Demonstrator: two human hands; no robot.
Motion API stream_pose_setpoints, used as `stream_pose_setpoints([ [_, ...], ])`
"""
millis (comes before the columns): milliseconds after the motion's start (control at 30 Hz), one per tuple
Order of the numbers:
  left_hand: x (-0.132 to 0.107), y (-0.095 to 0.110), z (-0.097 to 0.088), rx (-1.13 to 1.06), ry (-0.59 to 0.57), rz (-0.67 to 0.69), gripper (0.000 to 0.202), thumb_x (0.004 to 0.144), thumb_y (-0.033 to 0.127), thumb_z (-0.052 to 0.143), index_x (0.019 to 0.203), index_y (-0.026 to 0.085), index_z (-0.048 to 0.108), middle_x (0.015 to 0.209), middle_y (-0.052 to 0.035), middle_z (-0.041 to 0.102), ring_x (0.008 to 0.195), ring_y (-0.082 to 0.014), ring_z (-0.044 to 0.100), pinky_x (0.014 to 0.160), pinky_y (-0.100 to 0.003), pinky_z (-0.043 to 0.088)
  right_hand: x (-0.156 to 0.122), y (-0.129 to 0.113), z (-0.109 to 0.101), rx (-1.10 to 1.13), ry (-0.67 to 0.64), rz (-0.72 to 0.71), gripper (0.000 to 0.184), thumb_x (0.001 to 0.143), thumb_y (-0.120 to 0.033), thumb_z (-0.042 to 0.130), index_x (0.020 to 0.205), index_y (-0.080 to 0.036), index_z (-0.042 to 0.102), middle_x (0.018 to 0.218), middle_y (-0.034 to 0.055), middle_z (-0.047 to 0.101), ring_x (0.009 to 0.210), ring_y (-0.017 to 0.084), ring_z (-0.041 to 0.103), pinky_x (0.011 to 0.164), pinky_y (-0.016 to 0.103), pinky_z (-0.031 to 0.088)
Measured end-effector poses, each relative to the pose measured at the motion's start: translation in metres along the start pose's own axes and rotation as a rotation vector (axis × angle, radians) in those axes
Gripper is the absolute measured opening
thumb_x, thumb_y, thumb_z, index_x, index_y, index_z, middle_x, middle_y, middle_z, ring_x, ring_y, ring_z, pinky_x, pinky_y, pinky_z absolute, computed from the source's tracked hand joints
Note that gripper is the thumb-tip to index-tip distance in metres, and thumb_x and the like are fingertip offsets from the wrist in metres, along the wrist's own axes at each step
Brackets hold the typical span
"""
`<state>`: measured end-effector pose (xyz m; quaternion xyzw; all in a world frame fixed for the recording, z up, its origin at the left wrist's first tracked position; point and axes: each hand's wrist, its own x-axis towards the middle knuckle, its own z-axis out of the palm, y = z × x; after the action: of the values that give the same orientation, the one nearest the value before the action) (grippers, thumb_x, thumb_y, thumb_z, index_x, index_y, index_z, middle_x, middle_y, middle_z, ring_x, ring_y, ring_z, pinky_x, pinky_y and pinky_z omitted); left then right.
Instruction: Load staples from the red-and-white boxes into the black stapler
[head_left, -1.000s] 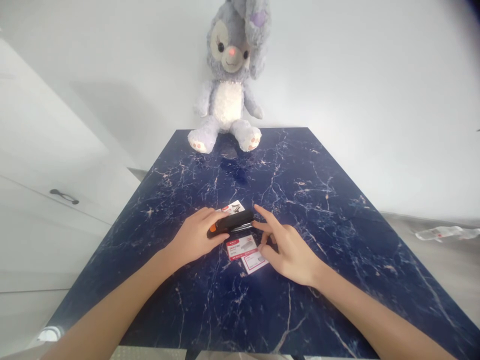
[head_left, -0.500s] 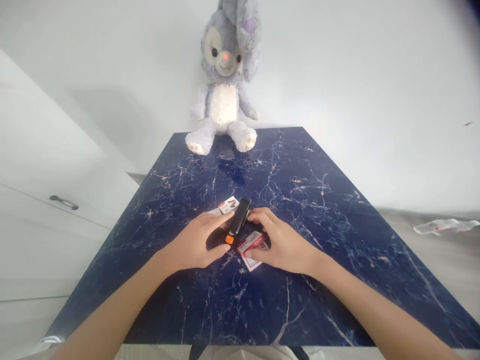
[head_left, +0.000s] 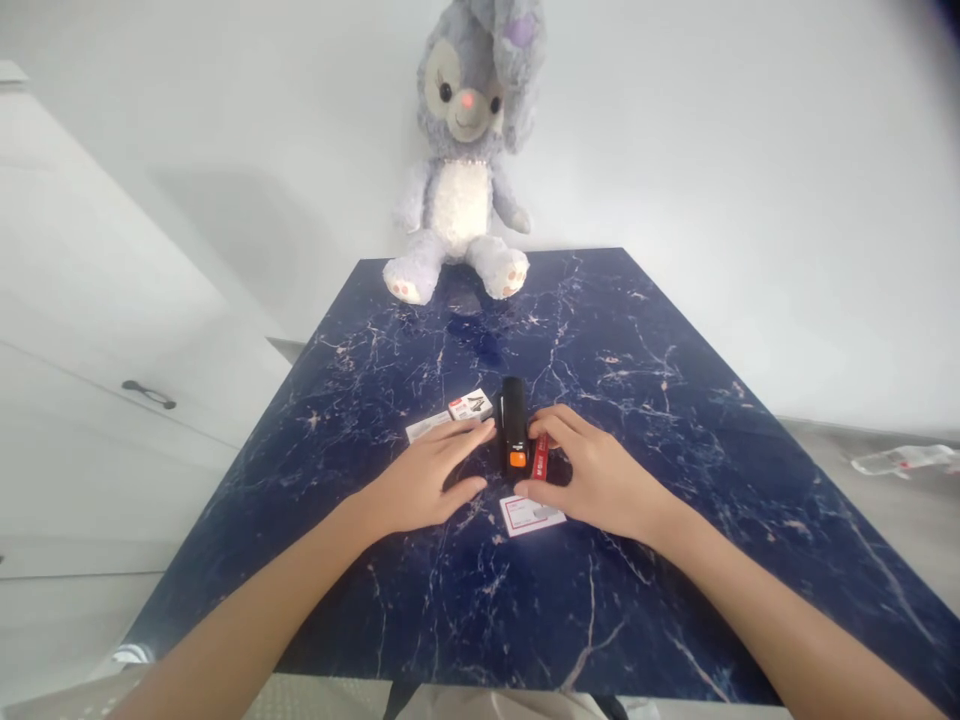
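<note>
A black stapler (head_left: 514, 415) with an orange patch at its near end lies on the table between my hands. My left hand (head_left: 424, 478) is to its left, fingers stretched and thumb apart, holding nothing. To the right of the stapler, my right hand (head_left: 600, 475) curls its fingers and thumb around a small red box (head_left: 540, 460). A white piece with a red border (head_left: 529, 516) shows under that thumb; I cannot tell whether it belongs to the box. Beyond my left fingers lies a small white box with a stapler picture (head_left: 471, 404).
A white flat piece (head_left: 426, 426) lies beside the pictured box. A grey plush rabbit (head_left: 461, 200) sits at the far edge of the dark blue marbled table (head_left: 600, 370), against the wall. White drawers with a black handle (head_left: 148, 394) stand on the left.
The stapler has turned from slanting to nearly straight, and my left hand has come off it. The red box has turned in my right hand. The view has shifted slightly.
</note>
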<state>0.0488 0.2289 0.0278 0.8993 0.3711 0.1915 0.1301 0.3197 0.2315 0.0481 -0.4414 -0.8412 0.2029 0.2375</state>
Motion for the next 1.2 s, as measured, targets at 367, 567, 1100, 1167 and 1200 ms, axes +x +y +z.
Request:
stream_pose_setpoints([
  [367,0.0,-0.033,-0.028,-0.047,0.032,-0.333,0.042,0.095,0.038,0.058,0.136,0.026,0.058,0.122,-0.01,0.062,0.078,-0.0175,0.067,0.068,-0.035,0.059,-0.001,-0.001,-0.007,0.05,0.223,-0.028,0.034,0.081,-0.031,0.077,0.11,-0.023,0.059,0.122,0.0101,0.062,0.107,0.026,0.065,0.09,0.042,0.056],
  [567,0.001,-0.014,-0.019,-0.398,-0.007,-0.189,0.051,0.085,0.029,0.073,0.133,0.028,0.057,0.133,-0.0104,0.056,0.094,-0.0188,0.068,0.082,-0.036,0.062,-0.005,-0.009,-0.006,0.094,0.379,-0.18,0.039,0.079,-0.042,0.082,0.104,-0.023,0.058,0.125,0.0126,0.062,0.114,0.029,0.063,0.093,0.044,0.056],
  [1100,0.002,0.009,0.001,-0.251,0.116,-0.016,0.079,0.079,0.035,0.08,0.148,0.031,0.04,0.136,-0.0104,0.06,0.123,-0.0309,0.057,0.103,-0.052,0.049,-0.003,-0.011,0.031,0.139,0.263,-0.321,0.048,0.082,-0.053,0.077,0.117,-0.024,0.062,0.134,0.0129,0.063,0.127,0.033,0.054,0.103,0.053,0.049],
  [1167,0.002,0.008,-0.002,-0.268,0.123,-0.04,0.074,0.08,0.031,0.077,0.146,0.03,0.043,0.135,-0.0103,0.06,0.122,-0.0306,0.057,0.103,-0.051,0.049,-0.003,-0.009,0.028,0.12,0.224,-0.329,0.054,0.083,-0.054,0.076,0.125,-0.024,0.059,0.138,0.0139,0.061,0.129,0.034,0.052,0.104,0.055,0.048],
  [1200,0.002,0.007,-0.005,-0.265,0.133,-0.055,0.071,0.081,0.028,0.075,0.144,0.029,0.045,0.137,-0.0104,0.059,0.124,-0.0306,0.056,0.105,-0.051,0.048,-0.004,-0.008,0.025,0.1,0.215,-0.328,0.057,0.084,-0.054,0.075,0.128,-0.024,0.058,0.14,0.0148,0.059,0.129,0.034,0.052,0.105,0.056,0.047],
])
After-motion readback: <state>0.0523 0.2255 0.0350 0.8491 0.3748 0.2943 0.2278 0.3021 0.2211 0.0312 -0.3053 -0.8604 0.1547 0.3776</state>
